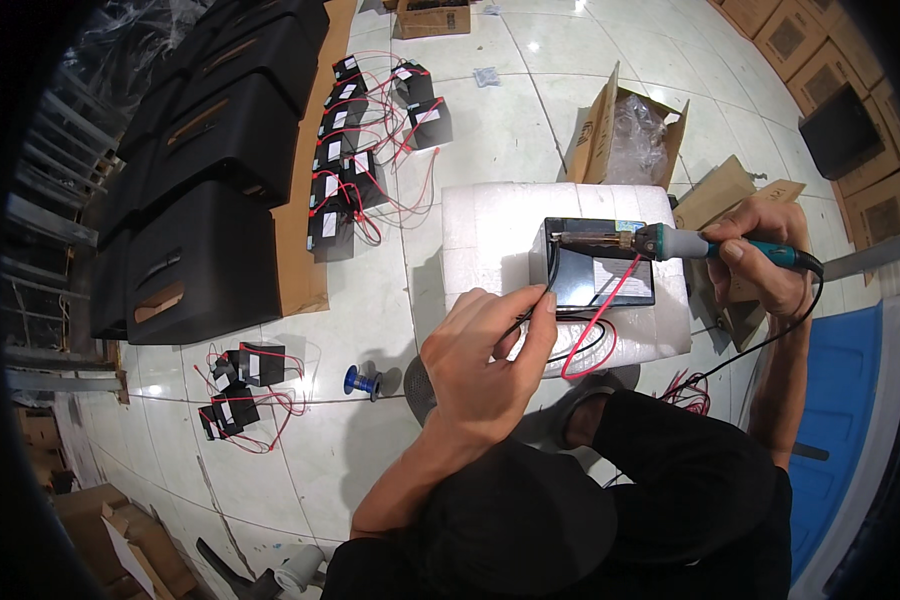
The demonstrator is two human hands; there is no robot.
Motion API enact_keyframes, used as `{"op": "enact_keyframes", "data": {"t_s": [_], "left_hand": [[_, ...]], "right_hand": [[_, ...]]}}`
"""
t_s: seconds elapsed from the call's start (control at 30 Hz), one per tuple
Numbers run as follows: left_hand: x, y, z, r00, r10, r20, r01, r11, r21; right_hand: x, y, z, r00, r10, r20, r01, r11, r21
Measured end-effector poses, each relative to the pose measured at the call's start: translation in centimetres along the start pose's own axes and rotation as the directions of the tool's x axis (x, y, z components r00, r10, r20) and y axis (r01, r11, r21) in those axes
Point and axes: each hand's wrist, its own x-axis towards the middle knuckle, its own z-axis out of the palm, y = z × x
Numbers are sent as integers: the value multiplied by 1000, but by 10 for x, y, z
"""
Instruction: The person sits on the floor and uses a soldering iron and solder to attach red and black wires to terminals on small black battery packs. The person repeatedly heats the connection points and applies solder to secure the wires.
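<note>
A black battery (595, 285) with a label rests on a white foam block (485, 250). My left hand (485, 365) pinches a black wire (540, 300) just left of the battery, the wire rising to the battery's upper left terminal. In my right hand (755, 260) is a teal and grey soldering iron (675, 243), held level over the battery, its tip at that terminal, where the wire's end is. A red wire (600, 320) runs down from the battery's upper right and loops on the foam beside coiled black wire.
Black moulded cases (210, 260) line the left on cardboard. Several wired batteries (335, 140) lie in clusters on the tiled floor near a blue solder spool (360, 382). An open carton (620, 135) stands behind the foam; stacked cartons (785, 45) and a blue plastic item (840, 420) are at the right.
</note>
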Motion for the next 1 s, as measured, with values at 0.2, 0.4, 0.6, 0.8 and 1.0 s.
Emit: {"op": "enact_keyframes", "data": {"t_s": [0.2,0.4,0.6,0.8,1.0], "left_hand": [[0,0,0,1000,0,0,0,1000,-16],[-1,-2,1,1000,-11,0,11,1000,-22],[-3,-4,1,999,-45,9,45,998,-39],[-3,-4,-1,999,-36,22,36,999,-20],[-2,-5,3,1000,-11,-29,10,999,-52]], "right_hand": [[1,0,-1,1000,-22,9,22,999,-26],[1,1,0,1000,1,-7,-1,1000,4],[0,4,0,999,8,-33,-7,1000,22],[-2,7,1,998,1,-60,1,1000,29],[-3,11,2,996,24,-91,-19,998,55]]}}
